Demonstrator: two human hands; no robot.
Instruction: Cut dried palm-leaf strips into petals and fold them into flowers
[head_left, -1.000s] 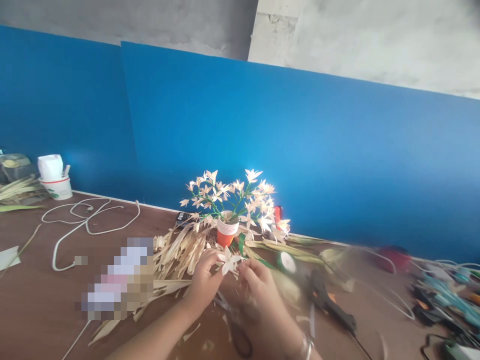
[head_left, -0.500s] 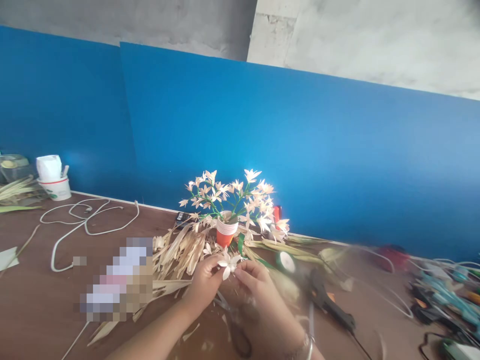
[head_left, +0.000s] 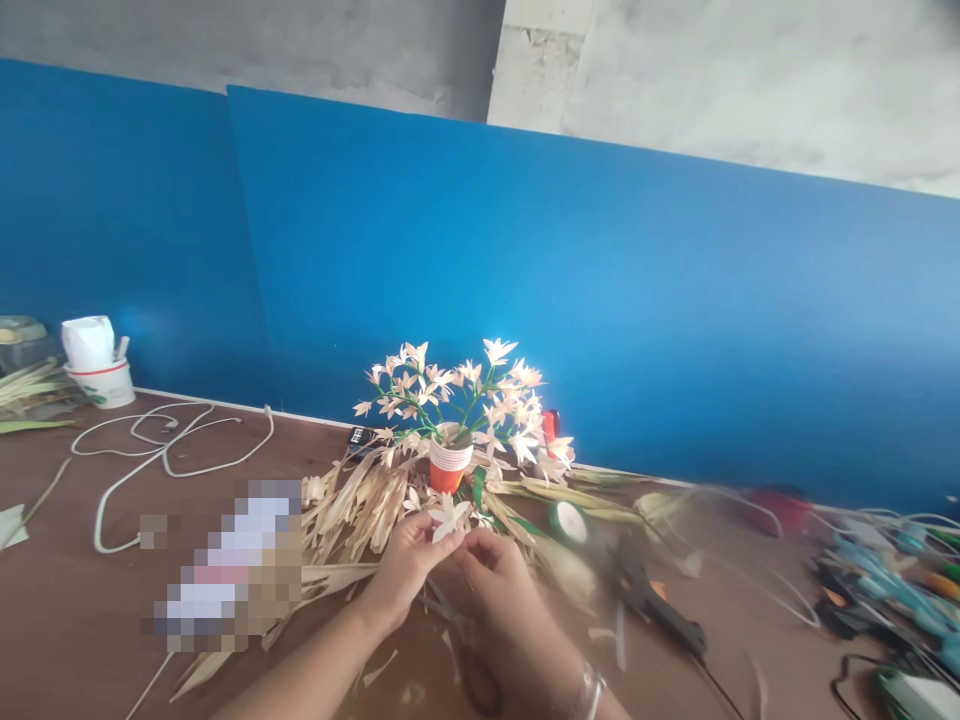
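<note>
My left hand (head_left: 405, 565) pinches a pale corn-husk flower (head_left: 450, 517), petals pointing up, between thumb and fingers. Close against it, my right hand (head_left: 495, 570) has its fingers curled together just right of and below the petals; what they grip is hidden. Behind both hands, an orange-and-white paper cup (head_left: 451, 472) holds a spray of similar flowers (head_left: 412, 385) on green stems. Loose dried husks (head_left: 360, 500) lie around the cup's base. Under my right wrist, scissors (head_left: 480, 680) rest partly covered on the table.
A black glue gun (head_left: 660, 605) and a roll of green tape (head_left: 571, 522) lie to the right, with tangled tools and cables (head_left: 885, 590) farther out. White cords (head_left: 161, 455) and a paper cup (head_left: 105, 383) are at left. A blue partition (head_left: 600, 300) borders the table's back.
My right fingers have moved from the flower's right petals to a spot lower and closer to my left thumb. The flower has tilted slightly in my left hand. The view has shifted a little.
</note>
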